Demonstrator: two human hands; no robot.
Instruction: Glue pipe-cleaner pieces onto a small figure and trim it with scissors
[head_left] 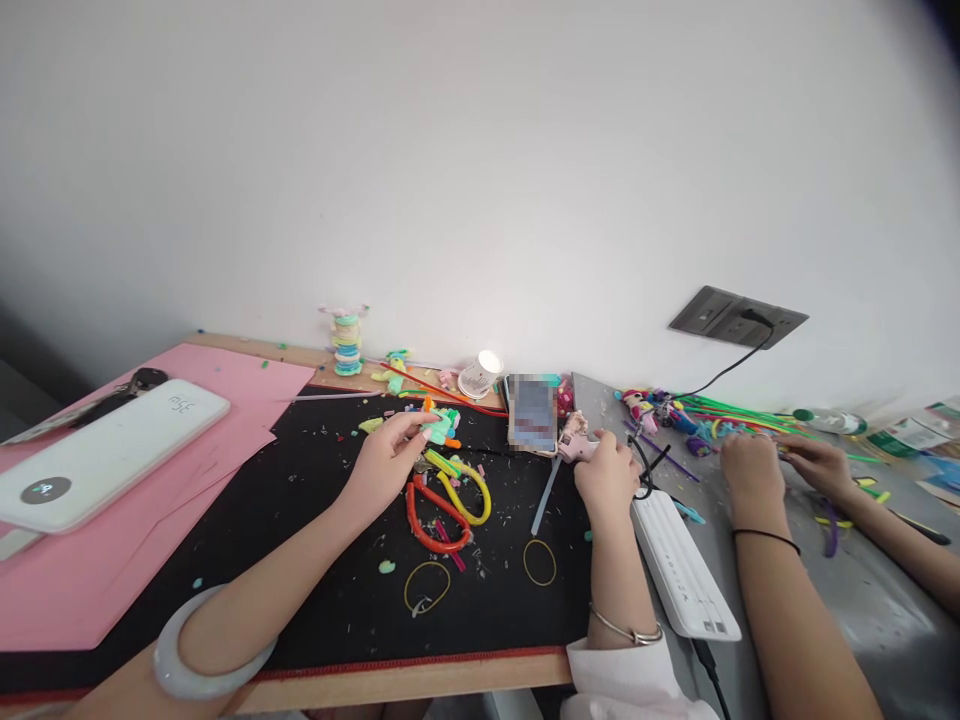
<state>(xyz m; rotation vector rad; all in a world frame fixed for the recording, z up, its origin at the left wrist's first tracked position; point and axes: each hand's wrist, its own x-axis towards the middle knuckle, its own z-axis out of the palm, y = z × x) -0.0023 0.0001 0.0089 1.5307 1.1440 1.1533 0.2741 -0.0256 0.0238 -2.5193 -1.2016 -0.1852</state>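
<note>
My left hand [386,460] pinches a small green and orange pipe-cleaner figure [442,425] over the black mat [300,540]. My right hand [609,472] is wrapped round the handle of a pink glue gun [574,440], whose glue stick [546,495] points down toward me. Just below the left hand lie bent red [427,520] and yellow pipe cleaners [469,490]. Two loose yellow rings [426,585] [539,561] rest nearer the mat's front edge.
Pink paper [112,560] with a white flat device [97,450] lies at the left. A white power strip [682,565] sits right of my right hand. Another person's hands [784,465] work among pipe cleaners [720,410] on the right. A small cup [480,373] and stacked rings [346,342] stand by the wall.
</note>
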